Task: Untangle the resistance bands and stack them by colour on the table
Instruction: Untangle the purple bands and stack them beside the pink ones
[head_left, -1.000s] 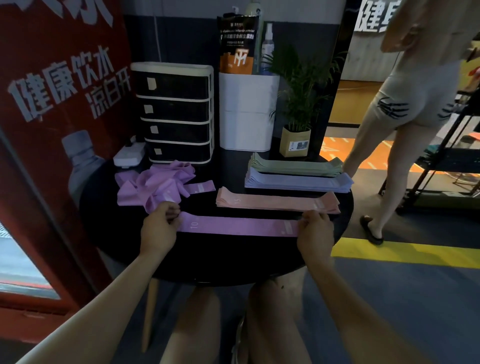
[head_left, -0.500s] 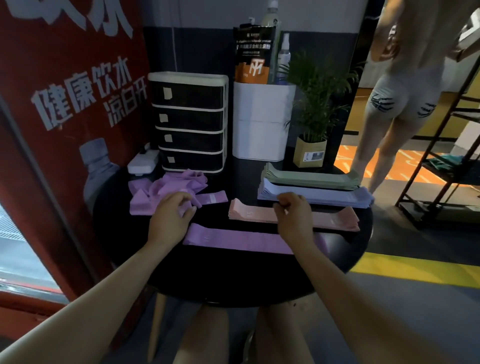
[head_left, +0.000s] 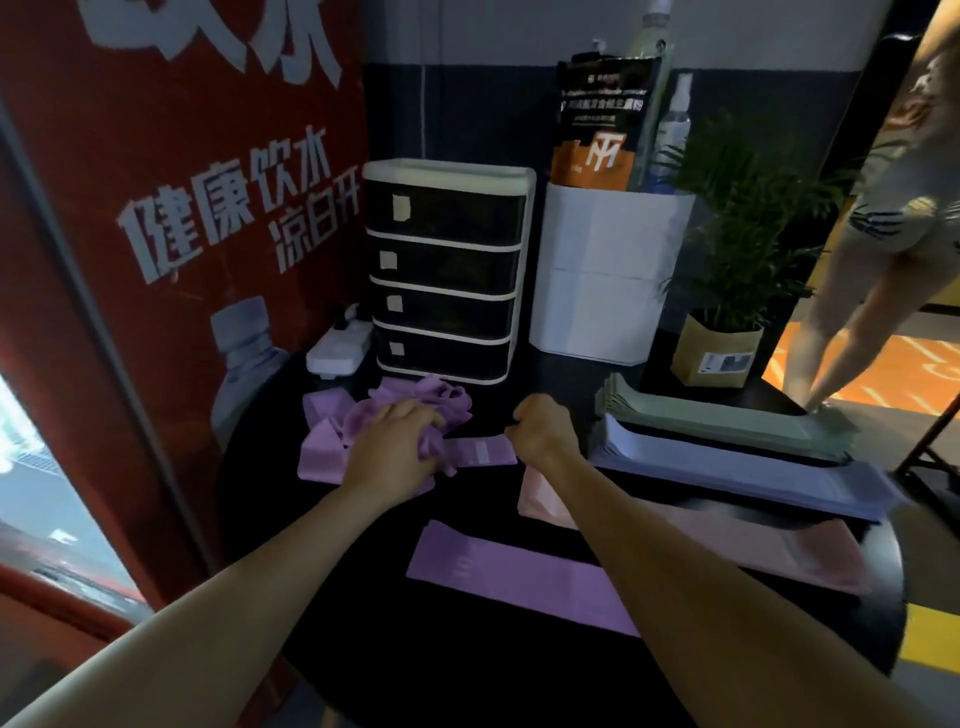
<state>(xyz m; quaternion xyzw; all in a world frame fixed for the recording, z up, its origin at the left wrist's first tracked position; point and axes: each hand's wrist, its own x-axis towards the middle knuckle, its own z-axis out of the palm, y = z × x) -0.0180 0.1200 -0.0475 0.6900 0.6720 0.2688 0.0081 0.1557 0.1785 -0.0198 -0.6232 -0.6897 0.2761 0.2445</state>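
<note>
Nearest on the round black desk (head_left: 363, 613), one flat purple band (head_left: 498, 571), then a pink band (head_left: 753, 545). Beyond, left hand (head_left: 395, 447) clutching the tangled purple bands (head_left: 337, 431); right hand (head_left: 540, 431) pinching a loose purple end (head_left: 483, 449). Farther right, lavender stack (head_left: 727, 467), green stack (head_left: 727, 415) behind.

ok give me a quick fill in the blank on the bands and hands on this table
1. The left hand grips the tangled ____ bands.
2. The right hand pinches the end of a band that leads out of the ____.
3. The green stack lies on the table just behind the ____ stack.
4. The flat purple band lies nearer the person than the ____ band.

Missing words: purple; tangle; blue; pink
</note>
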